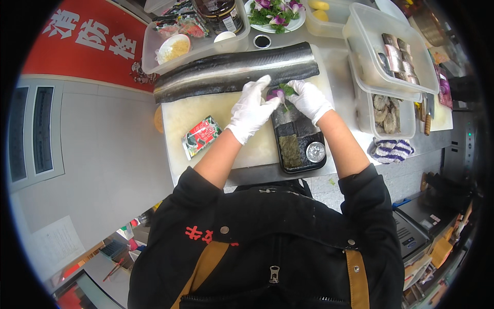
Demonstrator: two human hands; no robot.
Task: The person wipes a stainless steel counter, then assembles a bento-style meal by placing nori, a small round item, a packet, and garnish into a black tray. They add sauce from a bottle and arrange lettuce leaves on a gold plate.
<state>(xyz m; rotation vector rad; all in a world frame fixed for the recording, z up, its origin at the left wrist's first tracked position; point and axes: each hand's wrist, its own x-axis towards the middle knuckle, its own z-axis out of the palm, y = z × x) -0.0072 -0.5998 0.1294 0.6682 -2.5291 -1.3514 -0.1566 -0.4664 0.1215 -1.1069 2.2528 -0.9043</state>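
Both my hands wear white gloves and meet over the far end of a black compartment tray. My right hand pinches a green leaf sprig. Next to it is a purple flower, touched by the thumb tip of my left hand. The left hand's thumb and index finger are stretched apart. In the tray's near end lie a dark green sheet and a round silver cup. A whole skin-on fish piece, dark with a pale stripe, lies beyond my hands on the white cutting board.
A red-green packet lies on the board. Behind stand a plastic bin, a small dark sauce dish and a plate of flowers. To the right are stacked boxes holding fish pieces, a striped cloth and a knife.
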